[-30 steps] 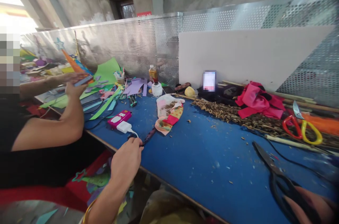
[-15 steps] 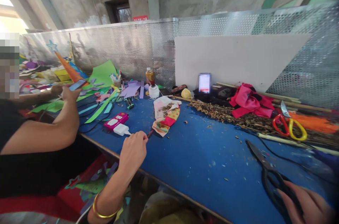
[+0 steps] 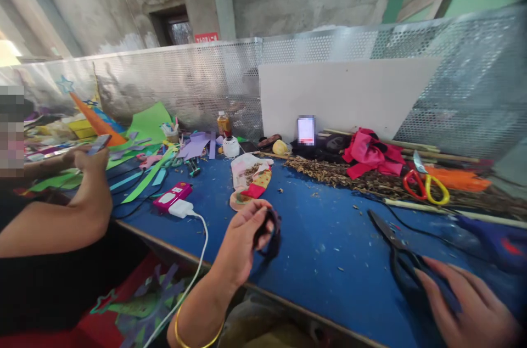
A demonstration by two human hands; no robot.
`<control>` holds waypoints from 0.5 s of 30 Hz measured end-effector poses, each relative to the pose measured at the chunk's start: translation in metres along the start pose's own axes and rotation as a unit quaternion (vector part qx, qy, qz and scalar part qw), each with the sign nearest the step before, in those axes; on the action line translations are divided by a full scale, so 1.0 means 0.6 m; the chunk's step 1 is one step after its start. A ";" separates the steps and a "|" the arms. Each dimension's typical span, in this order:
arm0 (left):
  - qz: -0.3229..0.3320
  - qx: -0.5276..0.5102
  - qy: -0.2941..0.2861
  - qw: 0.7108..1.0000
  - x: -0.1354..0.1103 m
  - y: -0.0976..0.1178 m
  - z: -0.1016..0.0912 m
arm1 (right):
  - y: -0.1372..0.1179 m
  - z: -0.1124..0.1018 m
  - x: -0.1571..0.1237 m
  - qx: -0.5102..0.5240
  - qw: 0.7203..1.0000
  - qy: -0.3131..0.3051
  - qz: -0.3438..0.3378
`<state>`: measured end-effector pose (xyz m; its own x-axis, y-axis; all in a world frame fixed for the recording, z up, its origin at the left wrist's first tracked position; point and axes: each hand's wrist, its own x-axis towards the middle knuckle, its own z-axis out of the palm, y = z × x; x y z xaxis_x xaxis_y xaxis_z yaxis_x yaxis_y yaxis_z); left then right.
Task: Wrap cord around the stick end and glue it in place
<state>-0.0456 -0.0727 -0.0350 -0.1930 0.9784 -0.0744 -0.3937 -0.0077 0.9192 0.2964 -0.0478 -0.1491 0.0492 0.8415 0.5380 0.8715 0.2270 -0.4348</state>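
Fingers of the left hand point(image 3: 242, 241) pinch a dark, looped, fabric-looking band point(image 3: 275, 241) above the blue desk's point(image 3: 317, 260) near edge, apart from the pink-and-red patterned cloth point(image 3: 256, 189) it met half a second ago; farther right, the right hand's point(image 3: 469, 293) fingers hold black metal scissors point(image 3: 397, 249).

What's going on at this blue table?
A person has both hands busy: the left hand pinches a dark strip, bent into a loop above the table's near edge, and the right hand has its fingers at the handles of the black scissors. Beyond the left hand lies a patterned cloth with small brown bits on it. At the left, a co-worker's hand holds a phone.
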 end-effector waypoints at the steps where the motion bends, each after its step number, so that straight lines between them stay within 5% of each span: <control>1: -0.019 -0.001 -0.028 0.999 0.004 -0.008 0.021 | -0.029 -0.006 0.004 0.046 0.999 -0.011 0.002; 4: -0.042 0.009 -0.103 0.994 0.015 -0.027 0.083 | -0.128 -0.010 0.022 0.220 0.972 -0.071 0.031; 8: -0.044 0.043 -0.178 0.982 0.036 -0.035 0.138 | -0.227 0.005 0.063 0.468 0.859 -0.189 0.084; 11: 0.016 0.141 -0.195 0.970 0.069 -0.032 0.143 | -0.237 0.006 0.102 0.542 0.810 -0.164 0.149; 15: 0.072 0.271 -0.210 0.937 0.132 -0.033 0.124 | -0.194 -0.009 0.167 0.617 0.744 -0.155 0.206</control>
<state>0.0136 0.0201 -0.0303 0.2059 0.9711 0.1205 0.1444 -0.1520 0.9778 0.2026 0.0073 -0.0406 -0.0923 0.9935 0.0660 -0.3065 0.0348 -0.9512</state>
